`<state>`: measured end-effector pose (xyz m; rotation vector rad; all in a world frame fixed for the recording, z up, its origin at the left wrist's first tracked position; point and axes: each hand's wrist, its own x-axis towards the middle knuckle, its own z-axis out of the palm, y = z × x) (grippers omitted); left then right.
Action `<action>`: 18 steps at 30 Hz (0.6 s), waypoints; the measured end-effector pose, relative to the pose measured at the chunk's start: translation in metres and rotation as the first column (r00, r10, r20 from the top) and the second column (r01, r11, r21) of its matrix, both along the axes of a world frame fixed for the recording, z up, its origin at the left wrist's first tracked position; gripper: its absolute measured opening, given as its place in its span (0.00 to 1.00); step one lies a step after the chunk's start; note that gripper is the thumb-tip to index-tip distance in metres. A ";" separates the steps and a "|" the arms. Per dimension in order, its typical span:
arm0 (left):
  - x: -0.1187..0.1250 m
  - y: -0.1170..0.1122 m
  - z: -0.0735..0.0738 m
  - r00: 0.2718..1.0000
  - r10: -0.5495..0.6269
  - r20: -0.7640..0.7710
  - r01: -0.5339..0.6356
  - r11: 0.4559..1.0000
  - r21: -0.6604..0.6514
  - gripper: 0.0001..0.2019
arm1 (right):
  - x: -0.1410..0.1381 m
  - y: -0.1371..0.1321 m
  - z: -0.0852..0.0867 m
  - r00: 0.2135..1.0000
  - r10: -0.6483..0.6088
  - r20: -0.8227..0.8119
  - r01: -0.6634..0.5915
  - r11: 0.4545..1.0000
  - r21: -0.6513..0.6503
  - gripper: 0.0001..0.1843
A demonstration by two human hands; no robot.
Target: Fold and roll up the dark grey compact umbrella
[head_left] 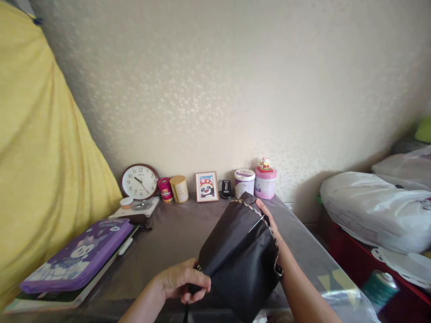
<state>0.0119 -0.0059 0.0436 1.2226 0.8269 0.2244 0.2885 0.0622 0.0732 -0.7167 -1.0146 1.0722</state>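
A black folding umbrella (242,260), part folded with loose fabric, is held up over the near side of the table. Its fabric has a patterned trim, and a thin metal rib shows near the top right. My left hand (188,280) is closed around its dark handle end at the lower left, where a black strap hangs down. At the upper right my right hand (267,215) grips the fabric's far edge, with the thumb at the trim. Most of the right fingers are hidden behind the umbrella.
On the left lie a purple case (81,258) and books beside a yellow curtain (43,134). Along the wall stand a clock (139,181), cans (179,188), a framed panda picture (206,187) and tubs (244,181). Right of the table are white bags (373,208) and a spray can (380,287).
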 end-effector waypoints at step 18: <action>-0.023 0.029 0.025 0.464 0.842 -0.276 0.551 -0.030 0.834 0.17 | 0.027 0.040 -0.054 0.995 -0.094 0.011 0.092 0.927 -0.364 0.10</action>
